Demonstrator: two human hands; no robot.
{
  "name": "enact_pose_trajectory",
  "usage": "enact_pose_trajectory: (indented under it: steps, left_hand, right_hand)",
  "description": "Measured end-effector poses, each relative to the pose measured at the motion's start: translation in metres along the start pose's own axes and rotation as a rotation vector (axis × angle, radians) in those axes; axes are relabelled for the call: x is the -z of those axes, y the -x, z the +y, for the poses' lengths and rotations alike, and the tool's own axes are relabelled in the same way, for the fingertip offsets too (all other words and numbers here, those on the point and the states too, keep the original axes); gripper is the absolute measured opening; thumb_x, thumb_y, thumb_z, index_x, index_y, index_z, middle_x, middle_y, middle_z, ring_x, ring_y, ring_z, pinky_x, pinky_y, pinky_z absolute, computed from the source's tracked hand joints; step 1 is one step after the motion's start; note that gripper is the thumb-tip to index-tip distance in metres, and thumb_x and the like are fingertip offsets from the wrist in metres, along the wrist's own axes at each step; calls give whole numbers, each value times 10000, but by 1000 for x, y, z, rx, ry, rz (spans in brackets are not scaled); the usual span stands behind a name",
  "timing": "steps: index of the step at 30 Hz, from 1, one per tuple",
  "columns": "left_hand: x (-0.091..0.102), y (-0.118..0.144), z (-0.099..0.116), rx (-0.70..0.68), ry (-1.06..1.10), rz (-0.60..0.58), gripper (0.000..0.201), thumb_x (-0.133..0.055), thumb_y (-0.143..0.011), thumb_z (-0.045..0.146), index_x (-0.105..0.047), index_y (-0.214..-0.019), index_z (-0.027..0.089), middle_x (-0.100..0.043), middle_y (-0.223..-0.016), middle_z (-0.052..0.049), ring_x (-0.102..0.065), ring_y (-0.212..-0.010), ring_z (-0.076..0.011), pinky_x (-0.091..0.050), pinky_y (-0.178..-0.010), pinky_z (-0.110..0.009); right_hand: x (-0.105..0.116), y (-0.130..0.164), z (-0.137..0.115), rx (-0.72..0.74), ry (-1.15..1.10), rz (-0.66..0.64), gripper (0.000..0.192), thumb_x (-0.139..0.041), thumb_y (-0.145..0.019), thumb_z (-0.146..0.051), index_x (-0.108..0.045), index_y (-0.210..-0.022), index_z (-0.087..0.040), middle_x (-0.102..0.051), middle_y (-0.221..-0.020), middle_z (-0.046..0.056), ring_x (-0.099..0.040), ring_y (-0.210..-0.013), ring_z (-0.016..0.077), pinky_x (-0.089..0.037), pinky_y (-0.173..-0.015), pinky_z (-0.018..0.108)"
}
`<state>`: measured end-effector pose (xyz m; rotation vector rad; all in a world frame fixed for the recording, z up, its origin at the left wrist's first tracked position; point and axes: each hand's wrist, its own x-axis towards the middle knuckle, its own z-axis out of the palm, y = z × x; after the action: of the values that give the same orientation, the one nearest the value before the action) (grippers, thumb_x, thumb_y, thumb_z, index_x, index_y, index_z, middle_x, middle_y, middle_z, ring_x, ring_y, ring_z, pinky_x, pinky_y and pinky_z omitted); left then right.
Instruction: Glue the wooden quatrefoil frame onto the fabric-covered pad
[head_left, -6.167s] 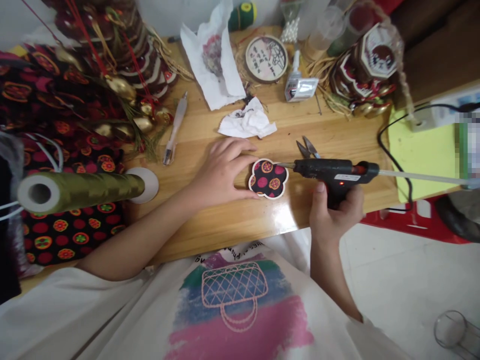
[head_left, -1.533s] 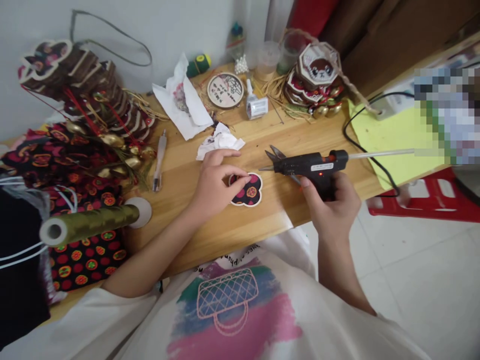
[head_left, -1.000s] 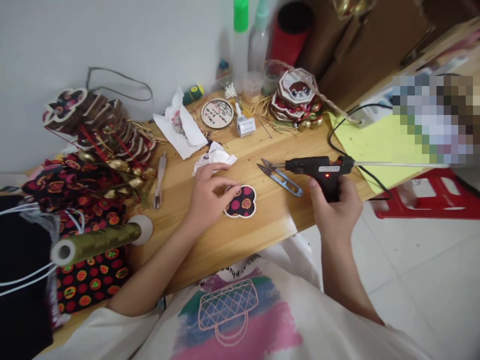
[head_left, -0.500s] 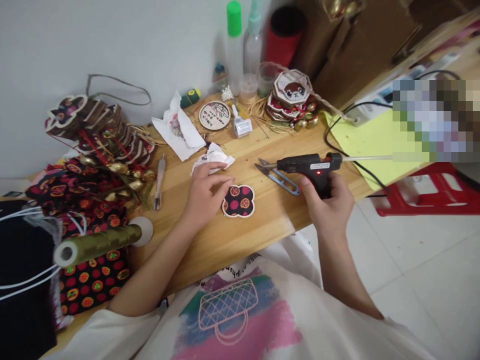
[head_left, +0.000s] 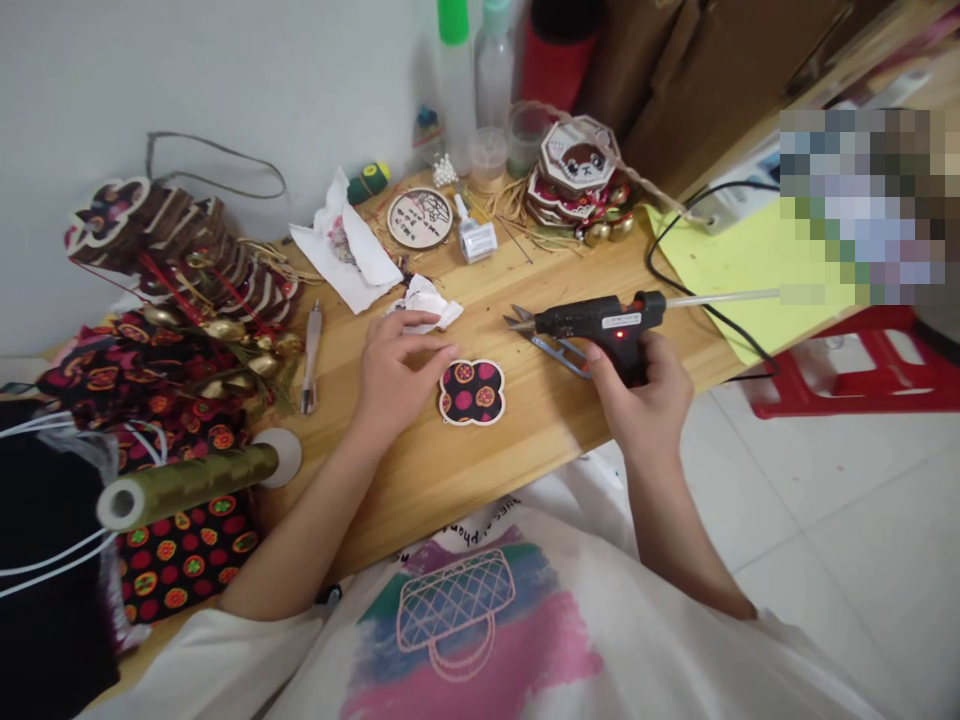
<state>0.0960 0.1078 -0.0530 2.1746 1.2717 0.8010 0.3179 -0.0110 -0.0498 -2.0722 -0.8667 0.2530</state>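
1. Left hand resting on the wooden desk, fingers loosely curled and holding nothing.
2. Just beside those fingertips, touching or almost touching: a flat flower-shaped patch, black with pink and orange dots, white around the edge, lying flat on the desk.
3. Right hand wrapped tight around the handle of a black glue gun, first finger up at the trigger by a small red light.
4. Gun tip pointing toward the left hand, held up and away from the patch.
5. Under the gun tip, just past the right fingers: small metal snips lying on the desk.
6. Behind the left fingers: a crumpled white tissue.
7. Farther out from the left fingers: a pen, then a roll of green ribbon over dotted cloth.
8. Behind the right fingers: a black cord running across a yellow sheet.
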Motion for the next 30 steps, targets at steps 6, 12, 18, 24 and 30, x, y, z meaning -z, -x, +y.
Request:
enact_pose_trajectory:
  steps: [6, 12, 18, 24, 30]
  left_hand:
    - [1, 1, -3, 28, -28, -57, 87, -670, -829, 261, -755, -827, 243, -707, -1072, -18, -623, -1070, -211, -468, -1018, -429]
    - [4, 2, -12, -47, -44, -71, 150, -621, -869, 283, -761, -892, 234, -673, -1157, -48, -598, -1134, -225, -467, -1020, -428]
    - [3, 2, -17, -67, -19, -74, 150, -620, -871, 300, -753, -890, 235, -666, -1161, -41, -603, -1120, -212, -456, -1027, -422]
    - [-2, 4, -24, -118, -3, -29, 114, -662, -855, 288, -741, -795, 232, -677, -1129, -29, -608, -1096, -206, -467, -1013, -419]
    - [-4, 6, -27, -140, 25, -18, 117, -668, -862, 291, -736, -787, 232, -679, -1129, -29, -602, -1113, -209, -473, -1007, -416]
  right_hand:
    - [-3, 2, 1, -10, 12, -31, 423, -668, -691, -567, -613, -868, -187, -552, -653, -25, -449, -579, 128, -373, -555, 270]
    - [-4, 2, -1, -35, 27, -126, 539, -657, -668, -662, -622, -928, -191, -546, -649, -22, -438, -570, 134, -360, -532, 270]
    - [-5, 1, -2, -40, 25, -156, 636, -661, -627, -739, -627, -935, -183, -548, -655, -15, -437, -571, 133, -356, -516, 268]
    - [-8, 3, 1, -39, 35, -140, 597, -664, -653, -690, -645, -951, -174, -551, -658, -12, -446, -582, 136, -375, -532, 278]
    - [-10, 2, 1, -43, 43, -130, 597, -652, -647, -692, -649, -936, -169, -567, -665, -9, -488, -589, 146, -430, -554, 299]
